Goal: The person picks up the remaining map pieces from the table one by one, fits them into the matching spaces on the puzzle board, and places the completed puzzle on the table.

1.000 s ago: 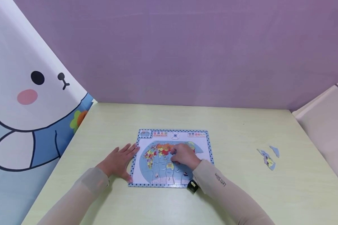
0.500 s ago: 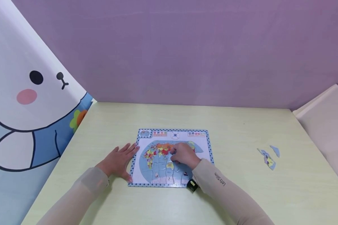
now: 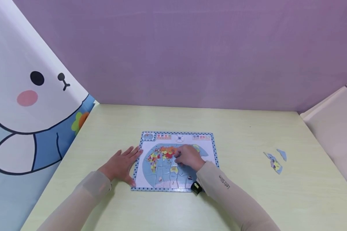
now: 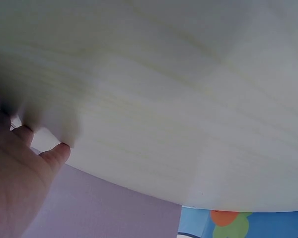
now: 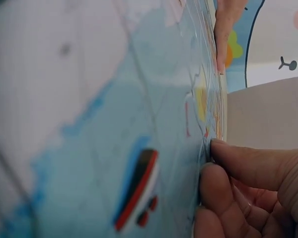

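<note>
A world map jigsaw puzzle lies flat in its white frame with a blue dotted border. My left hand rests with spread fingers over the puzzle's left edge, fingertips on the border; the left wrist view shows several of its fingertips. Over the right middle of the map, my right hand pinches a puzzle piece with curled fingers and thumb, down at the map surface. In the right wrist view the thumb and bent fingers touch the puzzle close up; the pinched piece is mostly hidden by the hand.
Two loose puzzle pieces, a blue one and a multicoloured one, lie on the pale wooden table at the right. A purple backdrop stands behind, and a cartoon-printed cloth hangs at the left.
Both hands keep almost the same places on the puzzle. The loose pieces have not moved; the whole view shifts only slightly.
</note>
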### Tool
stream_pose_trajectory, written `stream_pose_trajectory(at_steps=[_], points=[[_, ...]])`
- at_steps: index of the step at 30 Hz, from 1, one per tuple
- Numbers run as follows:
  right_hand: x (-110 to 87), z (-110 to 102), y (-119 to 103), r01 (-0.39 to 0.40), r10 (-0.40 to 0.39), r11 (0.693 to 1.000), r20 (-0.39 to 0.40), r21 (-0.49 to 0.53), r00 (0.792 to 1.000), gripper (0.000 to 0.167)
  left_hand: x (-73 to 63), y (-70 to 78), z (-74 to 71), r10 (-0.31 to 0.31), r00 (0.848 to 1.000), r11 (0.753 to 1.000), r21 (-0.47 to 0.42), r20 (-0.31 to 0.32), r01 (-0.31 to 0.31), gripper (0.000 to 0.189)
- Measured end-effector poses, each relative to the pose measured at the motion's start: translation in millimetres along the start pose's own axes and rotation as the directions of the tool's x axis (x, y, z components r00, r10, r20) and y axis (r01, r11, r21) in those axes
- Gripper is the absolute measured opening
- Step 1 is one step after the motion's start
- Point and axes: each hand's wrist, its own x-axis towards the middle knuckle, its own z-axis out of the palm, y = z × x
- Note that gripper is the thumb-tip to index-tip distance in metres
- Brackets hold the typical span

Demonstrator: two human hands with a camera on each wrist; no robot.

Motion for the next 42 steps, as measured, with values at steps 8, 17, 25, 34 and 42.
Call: stream_pose_trajectory(at_steps=[8,17,25,34,42], points=[[1.7,1.3,-0.5,-0.007,0.008,0.998,0.008,-0.056,1.0,0.01,-1.1,1.5,0.4,-0.003,1.0,1.0,-0.011,0.013,0.003,0.125],[0.3,-0.6,-3.6,0.059,-0.06,0.985,-0.001,-0.165,0.998,0.005,-1.1,0.1,0.8,-0.004,1.0,1.0,-0.012,-0.001,0.004,0.125],[-2.1,-3.0,-13.3,0.158,-0.159,0.919,0.026,-0.362,0.987,0.006,-2.6,-1.5,-2.9,-0.004,1.0,1.0,-0.002,-0.01,0.004,0.125],[-0.8,-6.4,-17.7,0.181,-0.172,0.918,0.057,-0.353,0.983,0.013,-4.4,-3.0,-5.5,-0.011,1.0,1.0,-0.01,-0.014,0.011,0.126],[8.2,-10.8,-6.9,0.073,-0.064,0.984,0.062,-0.16,0.996,0.008,-2.1,-0.5,-1.4,0.031,0.999,0.999,-0.021,-0.023,-0.032,0.124]])
